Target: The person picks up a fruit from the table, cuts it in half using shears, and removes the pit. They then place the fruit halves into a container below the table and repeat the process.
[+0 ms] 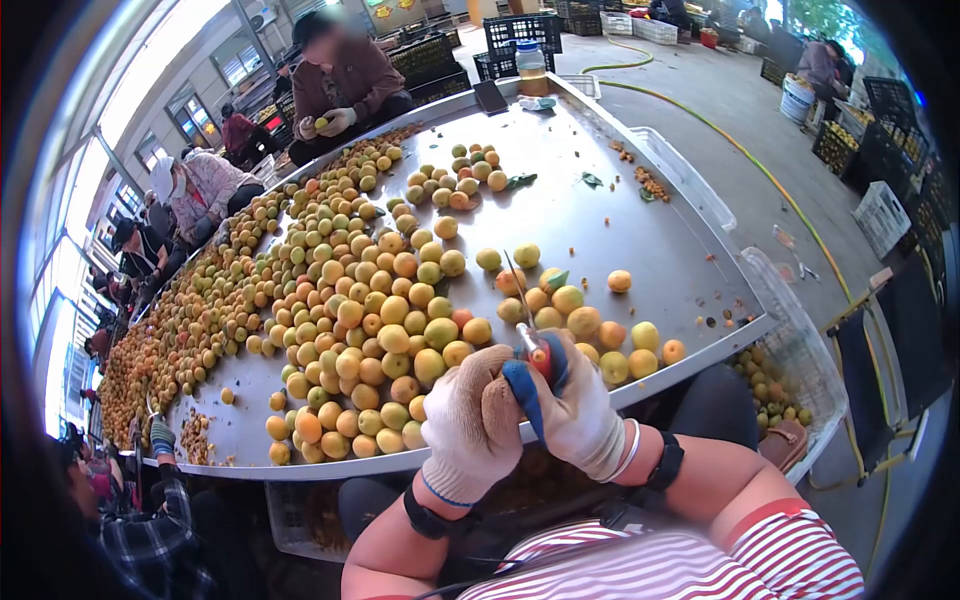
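Both hands wear white knitted gloves and meet over the near edge of the metal table. My right hand (578, 405), its glove partly blue, is closed around the red handle of a pointed cutting tool (528, 345), whose thin metal tips point up and away. My left hand (475, 415) is curled with its tan palm side up, touching my right hand; what its fingers hold, if anything, is hidden. A large pile of yellow-orange and green fruits (380, 330) spreads to the left, and a smaller group (583, 321) lies just beyond my right hand.
The metal table (560, 180) has a raised rim. A jar (530, 60) and a dark phone (490, 97) stand at its far end. Crates (790, 380) with fruits sit at the right. Co-workers (345, 75) line the far and left sides; a yellow hose (750, 150) crosses the floor.
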`<state>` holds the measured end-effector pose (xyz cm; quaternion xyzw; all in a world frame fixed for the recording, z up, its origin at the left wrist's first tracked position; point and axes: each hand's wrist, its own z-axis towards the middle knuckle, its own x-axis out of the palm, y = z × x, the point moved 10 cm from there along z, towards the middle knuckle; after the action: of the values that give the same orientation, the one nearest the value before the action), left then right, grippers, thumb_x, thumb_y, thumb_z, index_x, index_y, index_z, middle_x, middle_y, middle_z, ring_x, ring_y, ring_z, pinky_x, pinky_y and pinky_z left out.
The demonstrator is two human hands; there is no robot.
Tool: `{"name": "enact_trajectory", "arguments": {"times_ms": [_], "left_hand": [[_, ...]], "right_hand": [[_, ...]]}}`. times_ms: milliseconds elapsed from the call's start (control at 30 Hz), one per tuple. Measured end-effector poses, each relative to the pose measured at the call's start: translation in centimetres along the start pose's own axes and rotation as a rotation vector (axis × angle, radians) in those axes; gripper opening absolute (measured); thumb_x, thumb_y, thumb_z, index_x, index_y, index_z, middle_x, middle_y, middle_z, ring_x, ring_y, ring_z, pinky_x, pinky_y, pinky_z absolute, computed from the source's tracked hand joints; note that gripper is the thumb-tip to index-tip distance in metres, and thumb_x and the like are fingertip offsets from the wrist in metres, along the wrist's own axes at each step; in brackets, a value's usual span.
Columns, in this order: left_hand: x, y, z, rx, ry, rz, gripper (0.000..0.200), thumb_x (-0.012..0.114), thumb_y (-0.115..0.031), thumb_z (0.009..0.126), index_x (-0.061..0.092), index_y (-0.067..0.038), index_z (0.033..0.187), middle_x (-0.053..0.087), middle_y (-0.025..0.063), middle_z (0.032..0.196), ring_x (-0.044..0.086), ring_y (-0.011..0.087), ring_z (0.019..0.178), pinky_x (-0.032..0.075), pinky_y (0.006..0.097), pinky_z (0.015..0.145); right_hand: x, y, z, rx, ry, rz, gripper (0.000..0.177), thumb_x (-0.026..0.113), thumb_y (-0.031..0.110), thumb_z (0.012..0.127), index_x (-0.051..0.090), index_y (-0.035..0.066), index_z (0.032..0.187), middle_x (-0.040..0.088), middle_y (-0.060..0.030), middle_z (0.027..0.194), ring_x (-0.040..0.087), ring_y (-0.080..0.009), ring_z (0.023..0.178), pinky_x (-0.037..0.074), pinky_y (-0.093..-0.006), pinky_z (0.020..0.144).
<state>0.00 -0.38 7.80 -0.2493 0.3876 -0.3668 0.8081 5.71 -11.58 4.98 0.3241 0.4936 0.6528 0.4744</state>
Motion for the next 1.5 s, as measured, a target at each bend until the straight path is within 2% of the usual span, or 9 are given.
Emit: {"name": "enact_trajectory", "arguments": {"times_ms": [100,567,700,733,867,1133,1167,1233,1500], "left_hand": [[1.0,0.8,-0.4,-0.125,0.029,-0.05,0.03,0.045,-0.022,0.103,0.062,0.002,0.107,0.067,0.0206,0.087,0.067,0.0387,0.08,0.053,0.0389,0.075],[4.1,5.9,-4.0,-0.224,0.249,0.019,0.022,0.047,-0.017,0.103,0.057,0.0,0.113,0.062,0.0177,0.116,0.066,0.0285,0.099,0.053,0.0405,0.084],[4.5,8.3,-2.3,-0.574,0.2,-0.512,0.051,0.046,-0.048,0.105,0.065,0.0,0.105,0.068,0.0114,0.1,0.066,0.0217,0.094,0.053,0.0357,0.088],[5.9,8.0,-3.2,-0.986,0.119,-1.079,0.067,0.04,-0.06,0.104,0.067,0.001,0.099,0.068,0.0105,0.093,0.066,0.0197,0.089,0.054,0.034,0.086],[4.6,5.7,-1.0,-0.732,0.478,-1.6,0.068,0.046,-0.06,0.101,0.063,0.005,0.115,0.069,0.0141,0.1,0.067,0.0199,0.093,0.057,0.0293,0.078],[4.1,2.7,-1.3,-0.743,0.427,-1.227,0.051,0.044,-0.014,0.096,0.043,0.006,0.143,0.059,0.0201,0.13,0.067,0.0277,0.109,0.056,0.039,0.096],[4.6,2.5,-1.7,-0.747,0.438,-1.235,0.051,0.044,-0.014,0.096,0.043,0.006,0.143,0.059,0.0201,0.13,0.067,0.0277,0.109,0.056,0.039,0.096],[5.5,1.5,-2.5,-0.787,0.479,-1.238,0.055,0.049,-0.01,0.094,0.04,0.006,0.145,0.058,0.0203,0.131,0.067,0.0287,0.108,0.055,0.0393,0.096],[6.2,-0.3,-3.3,-0.747,0.52,-1.183,0.055,0.054,-0.006,0.095,0.039,0.005,0.146,0.054,0.0153,0.133,0.065,0.0256,0.112,0.053,0.0392,0.1]], "right_hand": [[-0.4,-1.2,-0.3,-0.02,-0.069,0.015,0.018,0.066,0.02,0.093,0.062,0.004,0.1,0.067,-0.0173,0.077,0.069,-0.0386,0.072,0.054,-0.0408,0.063],[-0.3,2.6,-2.0,-0.599,0.048,-0.448,0.034,0.077,0.026,0.077,0.064,0.005,0.101,0.064,-0.0118,0.076,0.065,-0.034,0.066,0.053,-0.0419,0.058],[-0.3,4.0,-2.9,-0.768,0.126,-0.378,0.042,0.082,0.024,0.07,0.064,0.003,0.102,0.066,-0.0119,0.08,0.067,-0.033,0.071,0.054,-0.0399,0.062],[0.4,3.6,-2.8,-0.723,0.267,-0.301,0.043,0.082,0.024,0.07,0.065,0.003,0.102,0.067,-0.0123,0.084,0.068,-0.0329,0.072,0.054,-0.0391,0.063],[2.3,2.3,-2.3,-0.466,0.593,-0.114,0.035,0.084,0.023,0.068,0.069,0.005,0.094,0.07,-0.0115,0.09,0.069,-0.0319,0.076,0.055,-0.0375,0.07],[-4.9,-0.5,0.5,0.11,0.05,0.627,0.001,0.061,0.003,0.097,0.061,0.003,0.096,0.062,-0.0076,0.086,0.062,-0.0105,0.068,0.05,-0.0219,0.057],[-5.5,2.6,1.2,-0.285,0.091,0.533,0.018,0.056,0.012,0.103,0.059,-0.001,0.09,0.059,-0.0088,0.082,0.058,-0.0093,0.061,0.048,-0.0222,0.051],[-5.6,4.0,1.9,-0.148,0.098,0.595,0.048,0.047,0.035,0.106,0.042,0.008,0.066,0.051,-0.0097,0.074,0.046,-0.014,0.047,0.039,-0.0278,0.042],[-5.3,3.9,0.6,-0.056,0.12,0.634,0.05,0.045,0.038,0.107,0.044,0.008,0.067,0.045,-0.005,0.058,0.042,-0.0136,0.042,0.036,-0.0264,0.042]]}}
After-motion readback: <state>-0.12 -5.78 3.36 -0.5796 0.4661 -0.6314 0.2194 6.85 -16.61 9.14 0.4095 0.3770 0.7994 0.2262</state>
